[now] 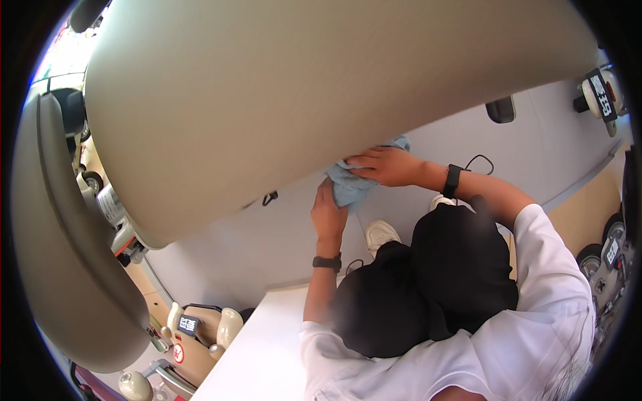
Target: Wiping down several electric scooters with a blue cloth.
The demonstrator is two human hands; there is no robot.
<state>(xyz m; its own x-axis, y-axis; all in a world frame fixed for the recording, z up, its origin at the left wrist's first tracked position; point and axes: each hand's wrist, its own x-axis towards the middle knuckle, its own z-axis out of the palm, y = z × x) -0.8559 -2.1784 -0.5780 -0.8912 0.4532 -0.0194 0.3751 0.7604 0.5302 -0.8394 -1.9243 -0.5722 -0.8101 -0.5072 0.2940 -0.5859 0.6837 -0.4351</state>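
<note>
A light blue cloth [352, 188] is bunched up against the lower edge of a large beige padded cushion [321, 80], which looks like a seat part. My right hand [391, 166] presses on top of the cloth, its fingers pointing left. At the cloth's left side my left hand [328, 212] grips its edge, with the fingertips partly hidden by the cloth. Another bit of the cloth shows beyond my right hand. Both wrists wear dark bands with thin cords.
A beige armrest [63, 227] curves along the left. Beige wheeled scooters [200, 331] stand at lower left and at the right [605, 267]. A black loop [269, 198] hangs at the cushion's edge. A white surface [261, 347] lies beside my left arm, and grey floor [535, 147] extends ahead.
</note>
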